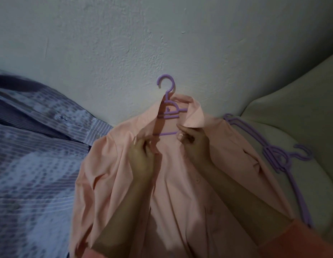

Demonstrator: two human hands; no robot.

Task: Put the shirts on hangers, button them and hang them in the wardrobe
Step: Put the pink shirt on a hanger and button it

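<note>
The peach cotton shirt (180, 183) lies flat on the pale surface, front up, so its plackets can meet. A purple plastic hanger (168, 108) already sits inside its collar. The left hand (141, 157) and right hand (191, 144) each pinch a placket edge near the neck, probably starting the top button.

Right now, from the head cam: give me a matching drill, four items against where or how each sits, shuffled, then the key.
Items:
1. pink shirt
2. hanger hook
3. spare purple hangers
4. patterned blue shirt

States:
A. lying loose at the right
B. spread out at the left
C. sticking out above the collar
D. front edges pinched by left hand and right hand

Pairs: 1-D, 2-C, 3-A, 4-B
</note>
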